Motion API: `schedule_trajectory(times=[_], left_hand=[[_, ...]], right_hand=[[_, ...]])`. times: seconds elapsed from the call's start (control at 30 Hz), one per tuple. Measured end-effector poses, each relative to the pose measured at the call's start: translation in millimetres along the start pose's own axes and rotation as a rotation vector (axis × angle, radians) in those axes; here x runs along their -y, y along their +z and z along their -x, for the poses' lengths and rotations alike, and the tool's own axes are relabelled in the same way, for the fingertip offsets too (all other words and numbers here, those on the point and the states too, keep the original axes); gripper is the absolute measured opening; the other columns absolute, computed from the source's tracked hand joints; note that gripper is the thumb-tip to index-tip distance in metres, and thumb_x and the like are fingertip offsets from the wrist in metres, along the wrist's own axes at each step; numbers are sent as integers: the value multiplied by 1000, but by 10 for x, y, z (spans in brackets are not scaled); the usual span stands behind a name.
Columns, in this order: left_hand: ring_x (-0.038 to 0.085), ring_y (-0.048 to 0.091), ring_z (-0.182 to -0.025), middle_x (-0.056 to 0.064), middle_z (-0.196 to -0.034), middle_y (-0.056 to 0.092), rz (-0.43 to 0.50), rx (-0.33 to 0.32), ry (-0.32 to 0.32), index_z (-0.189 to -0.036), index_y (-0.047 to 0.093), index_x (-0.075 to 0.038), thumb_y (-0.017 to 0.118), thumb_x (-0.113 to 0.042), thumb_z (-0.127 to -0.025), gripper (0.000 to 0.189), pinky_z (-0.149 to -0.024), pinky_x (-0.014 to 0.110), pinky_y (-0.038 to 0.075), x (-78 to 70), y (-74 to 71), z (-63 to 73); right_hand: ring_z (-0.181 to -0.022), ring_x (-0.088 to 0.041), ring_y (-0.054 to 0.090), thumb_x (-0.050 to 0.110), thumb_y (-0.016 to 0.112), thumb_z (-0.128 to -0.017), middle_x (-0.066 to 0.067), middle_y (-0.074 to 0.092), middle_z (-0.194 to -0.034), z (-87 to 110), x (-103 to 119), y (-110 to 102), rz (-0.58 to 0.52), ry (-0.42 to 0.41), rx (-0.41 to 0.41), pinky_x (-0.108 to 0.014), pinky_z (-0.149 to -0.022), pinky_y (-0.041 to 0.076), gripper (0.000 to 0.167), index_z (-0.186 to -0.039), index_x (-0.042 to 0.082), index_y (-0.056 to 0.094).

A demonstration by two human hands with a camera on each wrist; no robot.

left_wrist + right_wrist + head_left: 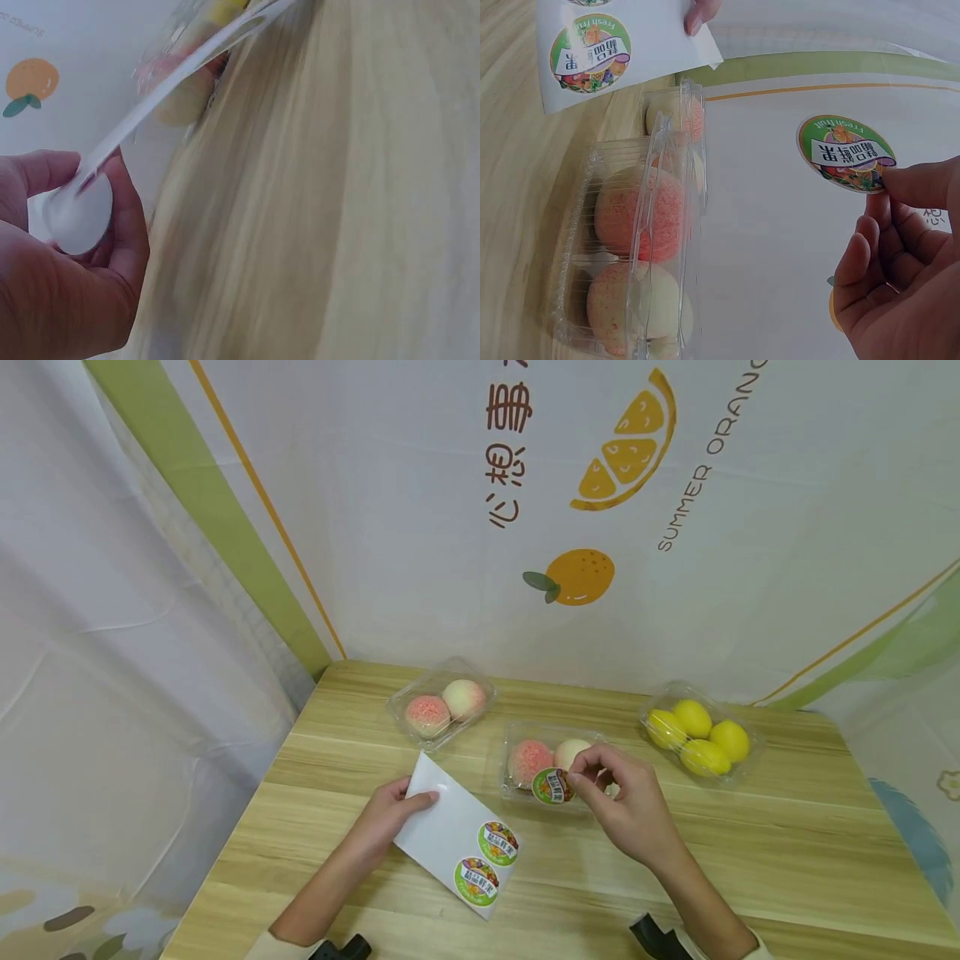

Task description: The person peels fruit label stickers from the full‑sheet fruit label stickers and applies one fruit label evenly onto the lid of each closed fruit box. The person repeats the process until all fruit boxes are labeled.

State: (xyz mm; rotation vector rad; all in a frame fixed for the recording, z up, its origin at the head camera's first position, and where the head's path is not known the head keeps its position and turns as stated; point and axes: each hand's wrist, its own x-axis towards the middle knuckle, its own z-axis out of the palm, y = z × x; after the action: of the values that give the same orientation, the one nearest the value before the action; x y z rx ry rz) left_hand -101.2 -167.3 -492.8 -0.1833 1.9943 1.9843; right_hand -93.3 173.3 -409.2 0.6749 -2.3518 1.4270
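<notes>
My left hand (384, 817) grips a white sticker sheet (442, 814) by its upper left edge. Two round fruit labels remain on the sheet's lower right part. In the left wrist view the sheet appears nearly edge-on, and a white disc (79, 217) shows within the curled fingers. Between thumb and forefinger, my right hand (628, 802) pinches a round green fruit sticker (845, 154) by its edge. The sticker overlaps the front of a clear plastic box (517, 795) in the head view. Two pink-and-cream peaches (641, 214) lie inside that closed box.
Farther back on the left stands another clear box (442, 739) with two peaches. At the back right, a clear box holds several yellow lemons (707, 757). A printed white curtain (420, 527) hangs right behind the wooden table (300, 860).
</notes>
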Motion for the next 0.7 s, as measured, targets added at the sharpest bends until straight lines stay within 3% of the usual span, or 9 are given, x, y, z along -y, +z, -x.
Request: schedule_trajectory(times=[0.33, 0.53, 0.7], left_hand=[[25, 76, -84, 13, -102, 77, -95, -88, -32, -131, 58, 9, 77, -9, -97, 43, -70, 37, 62, -38, -188, -33], [25, 76, -85, 15, -106, 78, -94, -97, -14, -135, 56, 12, 75, -6, -97, 45, -71, 37, 62, -47, -346, -62], [22, 73, -82, 14, -104, 77, -161, -131, 8, -131, 59, 12, 75, -2, -96, 40, -70, 34, 61, -50, -486, -103]], right_hand=[[-76, -12, 61, -10, 79, -93, 7, 66, -85, 6, -25, -13, -8, -1, 0, -23, -66, 52, 27, -94, 16, 70], [-77, -12, 61, -9, 80, -94, 7, 67, -85, 7, -39, -15, -9, 2, 1, -23, -66, 52, 27, -94, 17, 71], [-77, -12, 61, -8, 79, -94, 7, 67, -85, 8, -47, -17, -10, 8, 1, -23, -66, 52, 26, -95, 17, 71]])
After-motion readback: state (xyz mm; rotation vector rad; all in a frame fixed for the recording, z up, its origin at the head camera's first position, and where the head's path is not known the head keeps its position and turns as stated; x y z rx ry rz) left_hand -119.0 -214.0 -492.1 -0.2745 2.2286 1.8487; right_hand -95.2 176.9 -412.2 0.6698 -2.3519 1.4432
